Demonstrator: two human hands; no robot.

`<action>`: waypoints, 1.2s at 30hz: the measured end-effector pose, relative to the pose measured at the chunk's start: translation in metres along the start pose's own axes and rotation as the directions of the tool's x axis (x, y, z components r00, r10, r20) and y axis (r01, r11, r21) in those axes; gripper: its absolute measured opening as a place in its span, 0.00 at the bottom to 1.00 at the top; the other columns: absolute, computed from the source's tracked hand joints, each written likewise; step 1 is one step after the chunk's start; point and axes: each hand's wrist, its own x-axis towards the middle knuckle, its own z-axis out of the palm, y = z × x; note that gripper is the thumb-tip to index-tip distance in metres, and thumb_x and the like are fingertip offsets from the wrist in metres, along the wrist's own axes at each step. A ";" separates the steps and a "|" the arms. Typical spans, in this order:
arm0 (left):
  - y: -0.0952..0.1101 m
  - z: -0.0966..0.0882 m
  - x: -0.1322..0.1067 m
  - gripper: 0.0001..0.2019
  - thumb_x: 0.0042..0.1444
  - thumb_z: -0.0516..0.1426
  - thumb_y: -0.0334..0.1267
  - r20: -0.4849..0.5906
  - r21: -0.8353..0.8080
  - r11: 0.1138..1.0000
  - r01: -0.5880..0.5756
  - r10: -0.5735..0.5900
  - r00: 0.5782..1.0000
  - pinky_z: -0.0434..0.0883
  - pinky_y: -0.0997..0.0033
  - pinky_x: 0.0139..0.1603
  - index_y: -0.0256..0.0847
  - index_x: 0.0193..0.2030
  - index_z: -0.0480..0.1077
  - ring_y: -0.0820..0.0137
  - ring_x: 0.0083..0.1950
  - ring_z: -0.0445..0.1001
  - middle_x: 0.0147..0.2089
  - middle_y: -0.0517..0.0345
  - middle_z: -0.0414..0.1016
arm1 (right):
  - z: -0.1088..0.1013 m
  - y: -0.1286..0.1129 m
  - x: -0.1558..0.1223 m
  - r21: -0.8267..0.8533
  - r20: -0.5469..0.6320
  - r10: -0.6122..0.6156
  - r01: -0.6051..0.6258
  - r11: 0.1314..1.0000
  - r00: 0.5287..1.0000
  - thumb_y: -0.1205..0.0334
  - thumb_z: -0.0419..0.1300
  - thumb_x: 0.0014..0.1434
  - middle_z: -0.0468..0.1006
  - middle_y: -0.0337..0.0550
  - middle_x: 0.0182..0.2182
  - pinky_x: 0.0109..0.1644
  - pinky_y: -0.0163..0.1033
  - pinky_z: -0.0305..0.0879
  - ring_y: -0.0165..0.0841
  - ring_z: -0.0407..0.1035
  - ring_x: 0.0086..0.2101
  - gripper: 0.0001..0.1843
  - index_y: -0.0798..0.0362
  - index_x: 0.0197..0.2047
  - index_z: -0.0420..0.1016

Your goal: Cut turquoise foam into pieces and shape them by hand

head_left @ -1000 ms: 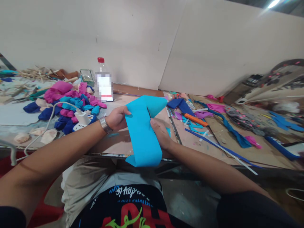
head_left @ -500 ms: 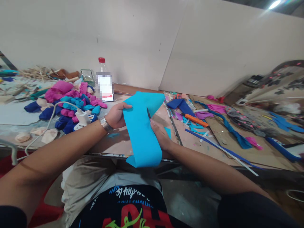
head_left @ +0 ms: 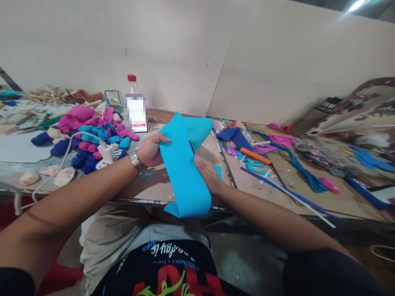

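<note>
A wide strip of bright blue crepe paper (head_left: 182, 172) hangs between my hands, its lower end curling over the table's front edge. My left hand (head_left: 153, 150) is closed on the strip's upper left edge, thumb on top and the other fingers behind. On the right side, my right hand (head_left: 207, 170) is closed around scissors, whose dark blade (head_left: 191, 146) lies against the paper where it is slit. The scissors' handles are hidden by the hand and the paper. Beyond the blade, a flap of the paper folds out to the upper right.
Pink, blue and cream paper bundles (head_left: 83, 119) lie to the left, near a white charger (head_left: 108, 152) with its cable. A phone (head_left: 136, 113) leans on a red-capped bottle (head_left: 132, 84). An orange utility knife (head_left: 255, 156) and paper scraps lie to the right.
The paper's upper part has shifted: a corner now points higher and the right flap bulges more roundly. Both hands stay almost in place, the left slightly higher.
</note>
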 end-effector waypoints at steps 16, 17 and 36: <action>0.003 0.006 -0.003 0.32 0.50 0.57 0.35 -0.086 -0.004 1.000 -0.011 0.011 0.996 0.71 0.38 0.63 0.27 0.64 0.68 0.48 0.51 0.82 0.49 0.43 0.84 | 0.001 0.001 -0.001 0.021 0.004 0.018 -0.018 1.000 1.000 0.27 0.60 0.57 0.77 0.41 0.33 0.41 0.42 0.69 0.35 0.68 0.35 0.33 0.52 0.39 0.75; 0.003 0.006 -0.003 0.31 0.50 0.57 0.35 -0.087 0.000 1.000 -0.012 0.011 0.996 0.71 0.38 0.63 0.28 0.63 0.68 0.48 0.51 0.82 0.48 0.43 0.84 | 0.001 0.001 -0.001 0.012 0.003 0.014 -0.014 1.000 1.000 0.27 0.60 0.58 0.76 0.41 0.33 0.41 0.42 0.69 0.36 0.68 0.35 0.32 0.52 0.39 0.75; 0.003 0.008 -0.004 0.34 0.47 0.57 0.35 -0.096 0.018 1.000 -0.015 0.016 0.995 0.70 0.36 0.64 0.27 0.64 0.68 0.46 0.53 0.81 0.48 0.43 0.84 | 0.003 0.001 0.002 0.097 0.011 0.016 -0.017 0.995 1.000 0.26 0.63 0.53 0.73 0.38 0.30 0.37 0.39 0.65 0.32 0.63 0.31 0.32 0.51 0.36 0.72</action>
